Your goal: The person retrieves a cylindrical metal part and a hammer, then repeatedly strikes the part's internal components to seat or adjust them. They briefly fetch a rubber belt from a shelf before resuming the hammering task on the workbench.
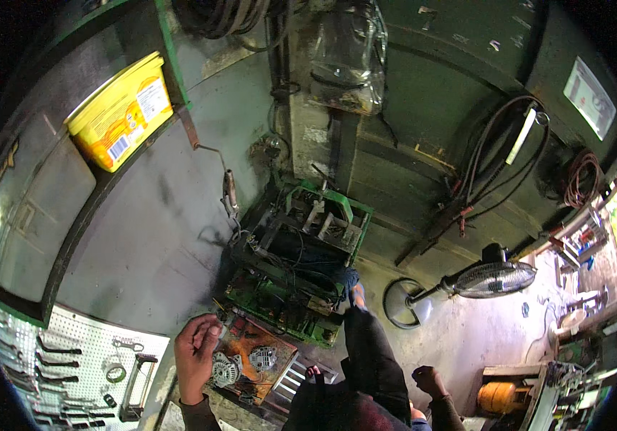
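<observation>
My left hand [197, 352] is raised at the lower left, fingers bent and pressed together in a pinch. A small pale thing appears at its fingertips, too small to make out. Just right of this hand, two metal alternators [226, 368] lie on a worn orange-brown board [254, 375]. Low on the right, my right hand [429, 381] hangs over the floor with its fingers curled in. Nothing shows in it, and it touches no object. Between my hands are my dark-trousered legs [374, 345].
A green metal machine [312, 332] with cables stands ahead. Right of it is a black fan [494, 279]. Cables [478, 169] hang on the wall. A yellow tub [118, 115] sits upper left, above a tool pegboard [85, 359]. An orange cylinder [496, 396] lies lower right.
</observation>
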{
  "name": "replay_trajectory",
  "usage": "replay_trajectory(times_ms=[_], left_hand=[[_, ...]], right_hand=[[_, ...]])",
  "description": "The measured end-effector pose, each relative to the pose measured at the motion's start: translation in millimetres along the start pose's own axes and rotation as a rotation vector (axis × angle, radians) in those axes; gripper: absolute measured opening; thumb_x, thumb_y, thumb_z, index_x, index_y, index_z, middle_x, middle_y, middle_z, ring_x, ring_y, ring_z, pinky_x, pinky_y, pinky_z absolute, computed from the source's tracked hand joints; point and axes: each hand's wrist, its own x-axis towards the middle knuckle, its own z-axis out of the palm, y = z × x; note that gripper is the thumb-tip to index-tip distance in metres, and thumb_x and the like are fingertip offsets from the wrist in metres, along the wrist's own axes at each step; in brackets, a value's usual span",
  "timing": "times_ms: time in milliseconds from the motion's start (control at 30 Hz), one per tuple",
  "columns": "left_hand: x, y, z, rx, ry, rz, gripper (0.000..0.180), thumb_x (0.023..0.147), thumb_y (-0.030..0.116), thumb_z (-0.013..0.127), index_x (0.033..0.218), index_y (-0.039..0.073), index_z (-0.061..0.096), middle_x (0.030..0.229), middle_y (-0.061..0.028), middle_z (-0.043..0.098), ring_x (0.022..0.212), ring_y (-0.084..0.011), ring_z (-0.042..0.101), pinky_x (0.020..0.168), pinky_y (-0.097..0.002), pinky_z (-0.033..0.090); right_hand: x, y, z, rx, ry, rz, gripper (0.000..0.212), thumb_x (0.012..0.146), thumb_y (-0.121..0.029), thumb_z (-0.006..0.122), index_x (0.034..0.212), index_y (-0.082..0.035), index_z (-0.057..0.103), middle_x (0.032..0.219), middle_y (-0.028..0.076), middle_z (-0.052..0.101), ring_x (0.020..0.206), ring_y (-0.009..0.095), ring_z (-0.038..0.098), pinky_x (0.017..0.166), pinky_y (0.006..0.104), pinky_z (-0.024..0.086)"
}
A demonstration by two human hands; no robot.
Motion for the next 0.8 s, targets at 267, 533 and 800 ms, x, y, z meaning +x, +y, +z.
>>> replay_trajectory(times_ms=[267,533,800], left_hand=[[21.9,28.5,-20.1,-0.064,0.176,0.114,0.026,0.103,0.018,0.069,0.120,-0.003,0.068,0.096,-0.0082,0.072,0.089,-0.0158,0.068,0.084,-0.0316,0.057],[108.0,93.7,-28.1,0.190,0.444,0.382,0.027,0.106,0.024,0.065,0.117,-0.001,0.069,0.091,-0.0061,0.067,0.084,-0.0157,0.064,0.080,-0.0332,0.054],[239.1,174.9,-28.6,0.810,0.848,0.757,0.042,0.108,0.029,0.064,0.136,-0.002,0.066,0.121,-0.0129,0.071,0.105,-0.0209,0.068,0.098,-0.0347,0.053]], right_hand=[[63.9,-36.0,-1.9,0.260,0.058,0.127,0.031,0.093,-0.036,0.075,0.106,-0.008,0.078,0.092,0.015,0.078,0.084,0.033,0.076,0.073,0.0449,0.060],[145.4,-95.4,-89.3,0.501,0.227,0.265,0.027,0.093,-0.026,0.075,0.110,-0.006,0.078,0.096,0.015,0.079,0.086,0.027,0.077,0.076,0.0395,0.059],[180.8,-115.9,-88.9,0.721,0.354,0.316,0.021,0.095,-0.023,0.075,0.106,-0.005,0.077,0.096,0.018,0.077,0.081,0.034,0.076,0.074,0.0415,0.059]])
